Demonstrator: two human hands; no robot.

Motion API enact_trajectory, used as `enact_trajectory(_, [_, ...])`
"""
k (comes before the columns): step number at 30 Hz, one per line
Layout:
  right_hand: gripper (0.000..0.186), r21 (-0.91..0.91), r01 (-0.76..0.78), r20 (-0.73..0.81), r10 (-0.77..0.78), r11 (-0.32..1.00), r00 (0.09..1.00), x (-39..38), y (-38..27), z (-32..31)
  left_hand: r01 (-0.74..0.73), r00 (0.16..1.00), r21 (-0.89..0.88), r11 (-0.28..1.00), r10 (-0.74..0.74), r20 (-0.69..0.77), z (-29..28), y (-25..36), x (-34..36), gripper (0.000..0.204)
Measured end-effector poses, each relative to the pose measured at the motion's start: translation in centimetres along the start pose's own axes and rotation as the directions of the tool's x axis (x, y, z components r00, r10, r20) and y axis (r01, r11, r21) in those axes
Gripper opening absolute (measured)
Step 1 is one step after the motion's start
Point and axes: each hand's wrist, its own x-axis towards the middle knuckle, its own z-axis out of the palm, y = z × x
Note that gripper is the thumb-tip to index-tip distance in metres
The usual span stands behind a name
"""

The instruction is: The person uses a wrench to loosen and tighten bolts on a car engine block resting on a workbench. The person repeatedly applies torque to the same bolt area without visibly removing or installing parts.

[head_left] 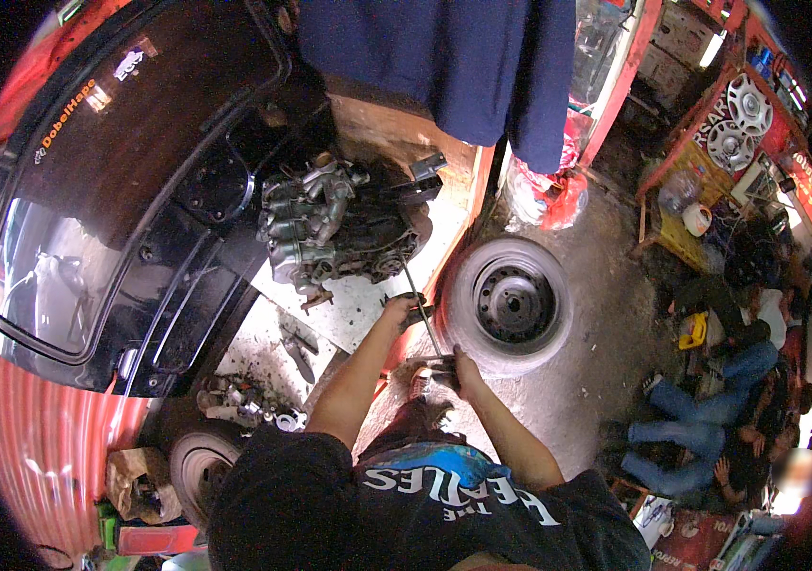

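A greasy engine (315, 224) with a ribbed metal manifold lies on a light-topped workbench (356, 319) in front of me. A long thin metal bar (430, 328) slants from the engine's near right side toward my body. Its far tip meets the engine, but the exact contact is too small to make out. My left hand (404, 310) is closed around the bar partway along. My right hand (466, 374) is closed at the near end, where a short dark crosspiece shows. The fingers of both hands are partly hidden.
A wheel with a tyre (516, 303) lies on the floor right of the bench. A dark vehicle rear door (139, 190) stands left. Loose metal parts (249, 404) crowd the bench's near left corner. Another person in jeans (701, 419) is at the far right.
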Motion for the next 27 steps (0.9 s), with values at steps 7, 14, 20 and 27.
enact_trajectory(7, [0.049,-0.920,0.346,0.392,-0.470,-0.184,0.791,-2.5,0.4,2.7,0.025,0.995,0.016,1.000,-0.023,-0.092,0.0,0.3,-1.0,0.023])
enact_trajectory(14, [0.037,-0.918,0.386,0.385,-0.451,-0.095,0.805,-0.6,2.4,2.6,-0.009,0.998,0.044,0.999,0.012,-0.065,-0.9,0.1,-1.2,0.027])
enact_trajectory(20, [0.035,0.121,-0.067,0.100,0.055,0.990,0.994,-1.3,3.8,3.9,-0.051,0.997,-0.021,0.998,0.050,-0.061,0.1,0.4,-1.0,0.028])
enact_trajectory(27, [0.037,-0.173,0.276,-0.041,-0.287,0.945,0.957,-0.6,3.9,4.4,-0.052,0.994,-0.047,0.998,0.047,-0.095,1.9,0.2,-1.0,0.023])
